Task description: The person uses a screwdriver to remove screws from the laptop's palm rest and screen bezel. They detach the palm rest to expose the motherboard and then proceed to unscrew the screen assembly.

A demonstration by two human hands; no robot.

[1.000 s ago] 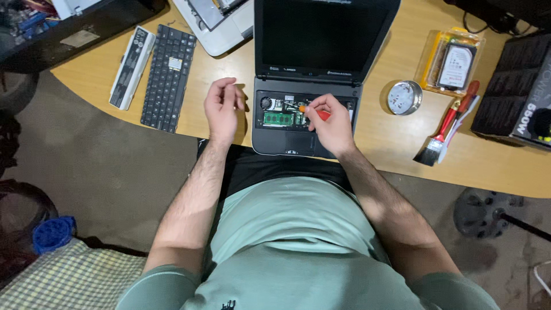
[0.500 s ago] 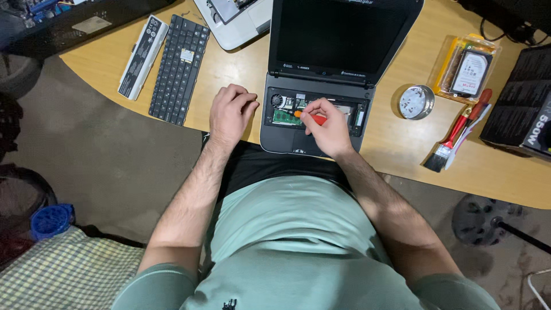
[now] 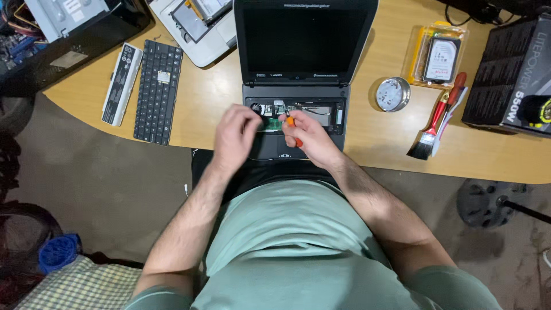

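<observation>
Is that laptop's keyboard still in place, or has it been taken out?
Out. The laptop shows bare boards and parts where keys would sit, and a detached black keyboard lies on the table to its left.

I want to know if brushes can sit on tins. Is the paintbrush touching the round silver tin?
Apart. The head view shows bare wooden desk between the paintbrush and the round silver tin, which lies to the brush's left.

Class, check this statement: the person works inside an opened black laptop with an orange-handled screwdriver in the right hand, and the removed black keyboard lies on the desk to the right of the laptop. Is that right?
Not quite. In the head view the keyboard lies to the left of the laptop, beside a white battery pack. The rest holds: the right hand holds the orange-handled screwdriver over the opened laptop.
</observation>
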